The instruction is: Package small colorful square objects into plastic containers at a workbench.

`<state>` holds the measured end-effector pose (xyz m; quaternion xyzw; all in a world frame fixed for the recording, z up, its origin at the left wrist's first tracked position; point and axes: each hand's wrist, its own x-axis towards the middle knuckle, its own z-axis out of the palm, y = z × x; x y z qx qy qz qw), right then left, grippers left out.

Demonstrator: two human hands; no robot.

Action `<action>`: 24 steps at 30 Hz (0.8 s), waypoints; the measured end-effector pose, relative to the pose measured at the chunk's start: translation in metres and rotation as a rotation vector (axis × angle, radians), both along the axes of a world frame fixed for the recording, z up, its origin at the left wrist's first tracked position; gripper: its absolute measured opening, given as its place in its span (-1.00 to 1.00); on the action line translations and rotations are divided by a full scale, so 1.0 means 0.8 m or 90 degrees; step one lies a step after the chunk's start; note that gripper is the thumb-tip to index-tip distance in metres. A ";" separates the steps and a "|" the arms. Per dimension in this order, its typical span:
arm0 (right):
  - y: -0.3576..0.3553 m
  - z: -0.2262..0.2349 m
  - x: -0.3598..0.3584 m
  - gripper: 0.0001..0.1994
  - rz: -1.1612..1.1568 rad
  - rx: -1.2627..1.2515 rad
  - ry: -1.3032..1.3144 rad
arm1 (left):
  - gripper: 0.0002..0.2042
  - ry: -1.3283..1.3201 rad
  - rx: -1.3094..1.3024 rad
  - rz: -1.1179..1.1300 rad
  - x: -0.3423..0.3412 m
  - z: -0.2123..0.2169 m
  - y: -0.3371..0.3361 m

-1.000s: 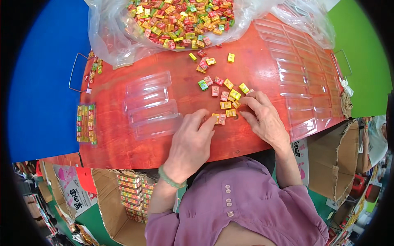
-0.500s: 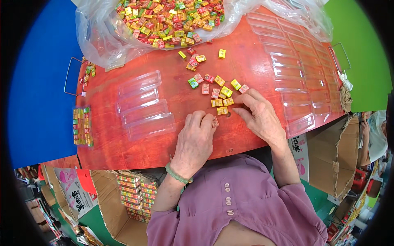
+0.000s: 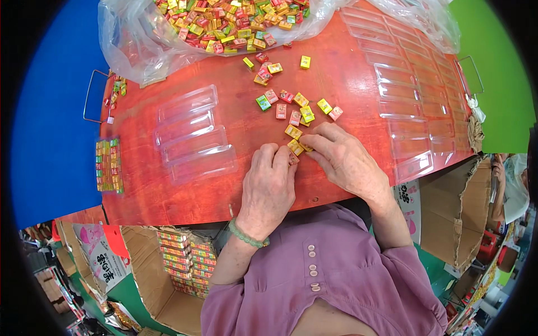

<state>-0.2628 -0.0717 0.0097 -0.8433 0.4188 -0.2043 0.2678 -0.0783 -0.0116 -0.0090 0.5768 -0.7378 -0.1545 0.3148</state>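
My left hand point(image 3: 268, 182), with a green bead bracelet at the wrist, has its fingers closed on a small pink box point(image 3: 293, 159) just above the red table point(image 3: 224, 204). Close by on the right, my right hand point(image 3: 352, 165) pinches a small yellow box point(image 3: 306, 147) between thumb and forefinger. Another yellow box point(image 3: 295, 147) sits between the two hands, touching the pink one or nearly so. Just beyond my fingertips lies one more yellow box point(image 3: 292, 132). Several loose pink, yellow and green boxes point(image 3: 281, 111) are scattered farther out.
A clear plastic bag point(image 3: 145, 56) heaped with small boxes point(image 3: 235, 25) stands at the back. Clear trays point(image 3: 202, 162) lie at left, more trays point(image 3: 409, 117) at right. A filled tray point(image 3: 108, 165) sits at the left edge. Cardboard cartons point(image 3: 162, 291) stand below the table.
My right hand has moved left to meet my left hand and closed on a yellow box. Yellow boxes have shifted toward my left fingertips. The view has shifted slightly.
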 end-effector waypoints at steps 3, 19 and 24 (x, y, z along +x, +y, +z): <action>-0.001 0.010 -0.001 -0.68 0.033 -0.002 0.011 | -0.71 0.030 0.018 0.015 -0.001 0.002 0.002; -0.009 0.012 -0.010 -0.70 0.062 0.095 0.027 | -0.68 0.049 0.036 0.039 0.000 0.001 0.004; 0.004 0.015 -0.007 -0.68 0.032 0.099 0.058 | -0.65 0.034 0.016 0.035 -0.001 -0.003 0.005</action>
